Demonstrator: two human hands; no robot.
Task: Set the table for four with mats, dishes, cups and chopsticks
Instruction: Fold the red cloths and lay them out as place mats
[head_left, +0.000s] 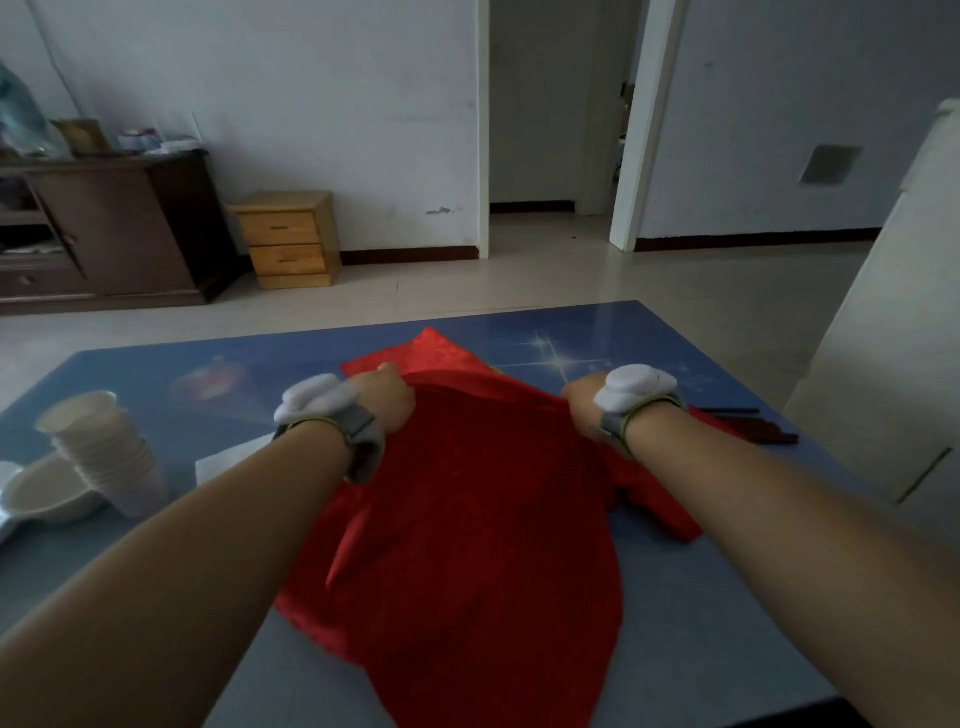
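Fingers: we are curling those of our left hand (383, 401) and our right hand (584, 410) over the far edge of a red mat (467, 519); the fingertips themselves are hidden under the cloth, but both hands are pinching it. Mat: it is hanging lifted between the two hands and draping toward us, its lower part lying on the blue table (727, 623). More red mats (441, 353) are lying flat just beyond the hands. Relation: the held edge is running left to right, both hands equally near it, so spreading will likely mean carrying it away from us. Cups (104, 452), stacked, are lying tilted at far left, touching a white dish (47, 499). Dark chopsticks (748, 426) are lying right of the right hand.
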